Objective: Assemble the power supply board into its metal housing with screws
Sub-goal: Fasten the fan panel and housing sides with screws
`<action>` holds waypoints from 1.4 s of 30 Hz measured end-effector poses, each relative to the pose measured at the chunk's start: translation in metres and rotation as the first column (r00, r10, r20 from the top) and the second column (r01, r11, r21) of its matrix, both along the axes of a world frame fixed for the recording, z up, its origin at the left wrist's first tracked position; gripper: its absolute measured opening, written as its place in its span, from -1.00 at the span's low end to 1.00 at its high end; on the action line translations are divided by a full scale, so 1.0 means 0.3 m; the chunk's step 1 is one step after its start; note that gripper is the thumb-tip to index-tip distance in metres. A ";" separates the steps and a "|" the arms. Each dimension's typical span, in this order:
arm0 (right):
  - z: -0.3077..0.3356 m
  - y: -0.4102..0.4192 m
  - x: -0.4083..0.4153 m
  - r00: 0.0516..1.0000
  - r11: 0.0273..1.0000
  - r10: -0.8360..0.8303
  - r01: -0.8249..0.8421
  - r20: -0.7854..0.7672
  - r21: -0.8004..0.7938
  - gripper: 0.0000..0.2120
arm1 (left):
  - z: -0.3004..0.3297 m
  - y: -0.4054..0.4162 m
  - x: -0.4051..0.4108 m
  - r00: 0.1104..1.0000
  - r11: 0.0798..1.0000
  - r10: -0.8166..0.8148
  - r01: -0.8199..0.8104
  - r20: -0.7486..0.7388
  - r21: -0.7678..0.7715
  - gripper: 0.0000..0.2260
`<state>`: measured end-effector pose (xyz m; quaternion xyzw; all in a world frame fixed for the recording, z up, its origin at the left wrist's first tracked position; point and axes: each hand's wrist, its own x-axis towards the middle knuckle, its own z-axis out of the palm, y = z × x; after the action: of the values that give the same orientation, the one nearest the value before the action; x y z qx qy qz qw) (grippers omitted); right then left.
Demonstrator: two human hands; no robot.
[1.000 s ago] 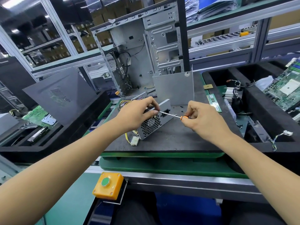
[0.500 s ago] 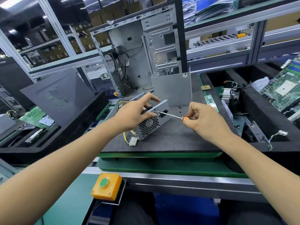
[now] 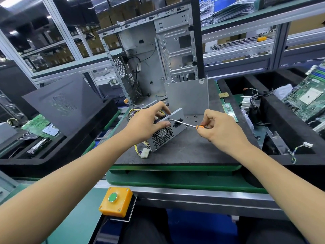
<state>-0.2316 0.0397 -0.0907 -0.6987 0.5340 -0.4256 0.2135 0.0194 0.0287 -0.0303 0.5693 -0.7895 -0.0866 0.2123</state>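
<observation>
Metal housing [image 3: 168, 131], honeycomb vent, yellow wires [image 3: 139, 150]

Your silver housing [image 3: 165, 133] lies on the dark mat, honeycomb fan grille toward you; yellow wires [image 3: 136, 148] trail left; loose black screws [image 3: 194, 116] lie behind it.

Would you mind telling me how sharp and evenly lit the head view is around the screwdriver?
Head view: the screwdriver and power supply box are sharp and evenly lit, without glare; both hands, left and right, look crisp; wide-angle distortion bends the shelf frames at the edges.
</observation>
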 end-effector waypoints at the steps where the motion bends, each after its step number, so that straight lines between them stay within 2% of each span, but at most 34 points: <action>1: 0.001 0.000 0.002 1.000 1.000 0.002 -0.002 0.006 0.001 -0.81 | 0.000 0.000 0.000 1.000 1.000 0.002 -0.002 0.007 -0.010 -0.77; 16: 0.002 0.007 0.023 1.000 1.000 0.006 -0.006 0.004 -0.013 -0.80 | -0.011 0.008 -0.013 0.998 0.995 0.033 -0.027 0.058 -0.093 -0.84; 27: 0.017 0.030 0.040 0.997 0.998 -0.041 0.037 -0.065 -0.058 -0.79 | -0.032 -0.006 -0.001 1.000 0.992 0.028 -0.027 0.007 -0.123 -0.87; 32: 0.033 0.053 0.056 0.995 0.997 -0.068 0.065 -0.076 -0.047 -0.82 | -0.050 -0.011 0.000 0.998 0.981 0.051 -0.047 0.019 -0.186 -0.90; 38: 0.037 0.087 0.086 0.970 0.990 -0.100 0.076 -0.221 -0.116 -0.71 | -0.066 -0.010 -0.004 0.997 0.972 0.075 -0.073 -0.002 -0.225 -0.93; 42: 0.045 0.110 0.109 0.926 0.977 -0.169 0.112 -0.339 -0.181 -0.73 | -0.075 -0.004 -0.008 0.996 0.967 0.083 -0.086 -0.020 -0.241 -0.93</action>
<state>-0.1987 0.0728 -0.0771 -0.7379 0.5771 -0.3489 0.0272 0.0169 0.0274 -0.0528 0.5720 -0.7682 0.0165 0.2871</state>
